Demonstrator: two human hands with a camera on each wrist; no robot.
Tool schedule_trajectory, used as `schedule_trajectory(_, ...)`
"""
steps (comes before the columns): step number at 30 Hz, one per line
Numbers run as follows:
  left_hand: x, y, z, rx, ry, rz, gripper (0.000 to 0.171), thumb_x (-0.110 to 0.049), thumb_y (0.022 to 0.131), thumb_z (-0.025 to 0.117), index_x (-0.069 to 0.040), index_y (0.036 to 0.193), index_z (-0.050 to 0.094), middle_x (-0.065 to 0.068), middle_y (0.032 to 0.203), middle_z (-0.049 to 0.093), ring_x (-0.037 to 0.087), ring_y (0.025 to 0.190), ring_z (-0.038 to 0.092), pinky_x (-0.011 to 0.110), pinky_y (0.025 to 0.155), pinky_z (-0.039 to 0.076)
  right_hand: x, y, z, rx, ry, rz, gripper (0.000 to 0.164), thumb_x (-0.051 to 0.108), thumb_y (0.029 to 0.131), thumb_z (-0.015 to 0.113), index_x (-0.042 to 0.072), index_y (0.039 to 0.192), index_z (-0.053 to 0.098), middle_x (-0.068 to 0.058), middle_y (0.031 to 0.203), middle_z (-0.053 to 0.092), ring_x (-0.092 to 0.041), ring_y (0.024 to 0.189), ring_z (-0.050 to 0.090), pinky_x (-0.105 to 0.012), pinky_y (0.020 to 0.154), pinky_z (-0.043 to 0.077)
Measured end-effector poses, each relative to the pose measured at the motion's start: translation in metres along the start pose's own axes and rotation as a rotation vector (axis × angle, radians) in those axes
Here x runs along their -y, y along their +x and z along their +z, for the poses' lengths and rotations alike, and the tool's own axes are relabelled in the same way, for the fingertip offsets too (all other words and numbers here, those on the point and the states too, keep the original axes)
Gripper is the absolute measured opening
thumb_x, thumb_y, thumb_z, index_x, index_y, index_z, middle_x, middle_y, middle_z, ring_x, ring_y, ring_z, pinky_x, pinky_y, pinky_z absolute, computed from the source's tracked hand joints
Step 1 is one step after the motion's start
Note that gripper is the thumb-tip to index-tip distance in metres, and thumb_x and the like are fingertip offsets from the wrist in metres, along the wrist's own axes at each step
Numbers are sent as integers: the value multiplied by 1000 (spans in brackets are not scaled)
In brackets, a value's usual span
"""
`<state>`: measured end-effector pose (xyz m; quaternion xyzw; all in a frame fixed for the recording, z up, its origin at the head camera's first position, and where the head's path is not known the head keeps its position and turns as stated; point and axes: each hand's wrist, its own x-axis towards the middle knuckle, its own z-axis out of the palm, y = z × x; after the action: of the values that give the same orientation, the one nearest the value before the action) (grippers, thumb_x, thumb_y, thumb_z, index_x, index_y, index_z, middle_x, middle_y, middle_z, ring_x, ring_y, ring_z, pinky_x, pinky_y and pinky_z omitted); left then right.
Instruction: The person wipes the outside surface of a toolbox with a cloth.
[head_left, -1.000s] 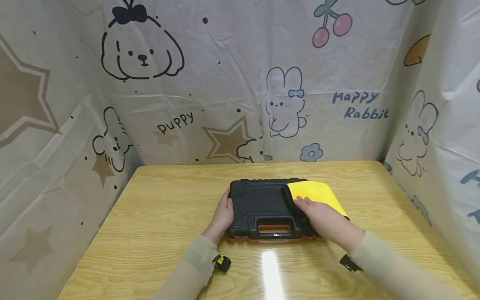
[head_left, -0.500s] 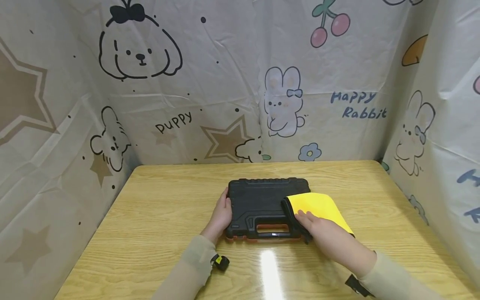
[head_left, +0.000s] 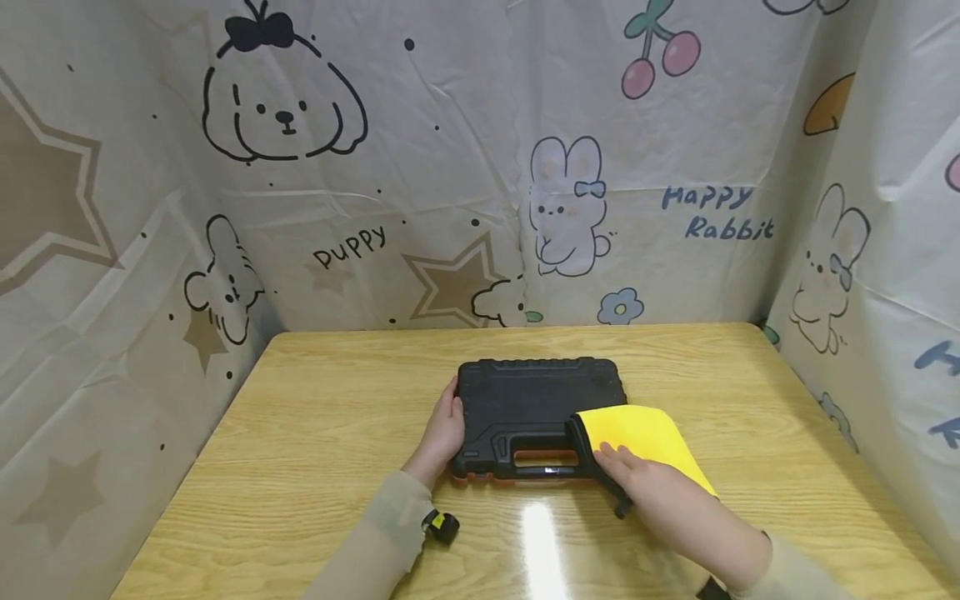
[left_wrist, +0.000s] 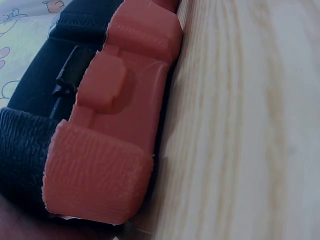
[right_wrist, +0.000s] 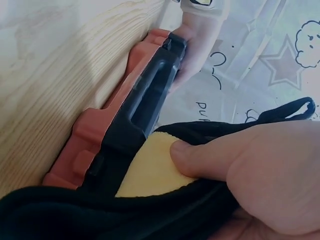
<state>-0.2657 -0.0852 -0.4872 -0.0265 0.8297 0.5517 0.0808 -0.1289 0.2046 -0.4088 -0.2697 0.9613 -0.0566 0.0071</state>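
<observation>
A black plastic tool case (head_left: 525, 400) with an orange-red lower half (left_wrist: 105, 100) lies flat on the table, its handle toward the person. My left hand (head_left: 441, 437) holds the case's left side, thumb and fingers along the edge; most of it is out of the left wrist view. With my right hand (head_left: 663, 492) I grip a folded cloth (head_left: 637, 433), yellow with a black border, over the case's front right corner. In the right wrist view the thumb (right_wrist: 187, 157) presses on the yellow face. The other fingers are mostly hidden under the fold, and a black loop (right_wrist: 290, 110) sticks out.
The wooden table (head_left: 337, 417) extends to both sides of the case and in front of it. Printed curtains (head_left: 420, 108) hang behind and along both sides. A small black camera (head_left: 441, 527) is strapped to the left wrist.
My right hand has drawn the cloth toward the person and slightly right, from the upper right of the lid to the front corner. The left hand and the case have stayed in place.
</observation>
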Motion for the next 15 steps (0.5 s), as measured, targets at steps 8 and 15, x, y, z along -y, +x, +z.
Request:
schedule_trajectory(8, 0, 0, 0, 2, 0, 15, 50, -22, 107, 25, -13, 156, 16, 15, 160, 18, 35, 148, 16, 55, 119, 16, 3, -5, -4, 70, 74, 49, 57, -23, 82, 50, 0, 134, 53, -21, 133, 58, -35, 114, 62, -41, 76, 57)
schedule_trajectory(15, -1, 0, 1, 2, -7, 1, 51, -23, 107, 25, -14, 156, 16, 15, 161, 17, 35, 148, 15, 56, 118, 16, -5, -11, -23, 169, 194, 46, 64, -21, 80, 54, 9, 137, 54, -13, 131, 62, -29, 118, 60, -45, 94, 51)
